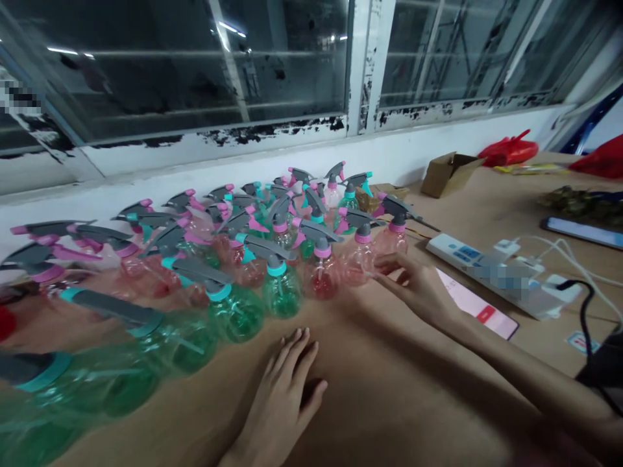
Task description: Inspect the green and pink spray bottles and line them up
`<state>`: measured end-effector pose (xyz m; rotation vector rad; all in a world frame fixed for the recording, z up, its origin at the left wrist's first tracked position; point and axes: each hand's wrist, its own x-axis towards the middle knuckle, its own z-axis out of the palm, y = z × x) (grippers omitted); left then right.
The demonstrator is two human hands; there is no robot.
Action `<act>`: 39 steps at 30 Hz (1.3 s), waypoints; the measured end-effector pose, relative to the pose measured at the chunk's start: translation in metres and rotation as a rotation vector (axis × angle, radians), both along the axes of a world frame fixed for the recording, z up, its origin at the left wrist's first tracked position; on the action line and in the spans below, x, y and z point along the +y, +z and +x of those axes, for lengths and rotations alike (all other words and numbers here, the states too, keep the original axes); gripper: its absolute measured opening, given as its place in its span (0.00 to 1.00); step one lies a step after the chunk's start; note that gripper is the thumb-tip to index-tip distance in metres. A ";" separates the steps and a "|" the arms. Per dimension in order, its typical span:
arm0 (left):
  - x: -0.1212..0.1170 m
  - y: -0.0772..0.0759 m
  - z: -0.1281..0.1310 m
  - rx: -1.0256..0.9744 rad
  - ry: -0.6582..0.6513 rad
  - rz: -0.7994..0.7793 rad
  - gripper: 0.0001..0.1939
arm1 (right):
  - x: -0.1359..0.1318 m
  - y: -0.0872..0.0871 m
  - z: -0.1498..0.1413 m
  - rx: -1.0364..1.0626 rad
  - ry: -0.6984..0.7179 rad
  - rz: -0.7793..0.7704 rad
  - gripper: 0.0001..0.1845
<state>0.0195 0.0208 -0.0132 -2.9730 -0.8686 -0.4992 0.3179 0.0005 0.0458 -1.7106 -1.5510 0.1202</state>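
Left of the power strip (479, 269), our bottles (236, 318) wear sprayers (201, 274) — left hand (287, 386) loose, empty; right hand (416, 282), we can't tell.

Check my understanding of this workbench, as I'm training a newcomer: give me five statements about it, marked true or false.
1. Every spray bottle has a pink collar. False: some collars are turquoise.
2. The right hand is at the right end of the bottle group. True.
3. The left hand grips a green bottle. False: it is empty, spread over the tabletop.
4. The cardboard box stands open. True.
5. The power strip has nothing plugged in. False: plugs and cables are attached.
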 end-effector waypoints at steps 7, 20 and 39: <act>0.002 0.008 0.005 -0.030 0.053 0.057 0.21 | 0.029 0.003 0.015 -0.088 -0.112 -0.026 0.31; 0.004 0.010 0.005 -0.123 0.081 0.020 0.18 | 0.036 0.004 -0.002 -0.191 -0.193 -0.160 0.30; -0.019 0.010 0.078 -0.354 0.044 -0.531 0.51 | -0.074 -0.004 -0.056 -0.166 -0.191 -0.149 0.41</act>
